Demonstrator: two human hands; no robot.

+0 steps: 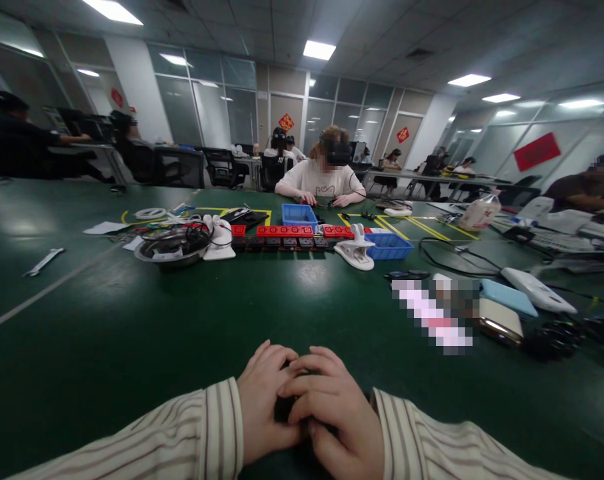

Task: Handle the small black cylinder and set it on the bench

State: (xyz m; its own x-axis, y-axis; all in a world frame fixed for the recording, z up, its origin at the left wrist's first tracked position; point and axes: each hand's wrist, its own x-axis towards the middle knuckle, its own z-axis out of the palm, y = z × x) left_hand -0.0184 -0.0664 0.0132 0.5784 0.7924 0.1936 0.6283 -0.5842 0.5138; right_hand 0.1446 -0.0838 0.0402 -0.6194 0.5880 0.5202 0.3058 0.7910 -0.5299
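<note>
My left hand (262, 400) and my right hand (332, 413) rest together on the green table (132, 333) at the near edge. Their fingers curl inward and overlap each other. A small dark thing shows between them, too hidden to name. Both sleeves are white with thin brown stripes. Nothing else lies within a hand's width of them.
Mid-table stand a metal bowl with cables (172, 247), a row of red and black blocks (287, 235), two blue bins (299, 215) (389, 245) and a white clamp (356, 253). Phones and a white device (537, 290) lie right. A wrench (43, 261) lies left. A person (322, 177) sits opposite.
</note>
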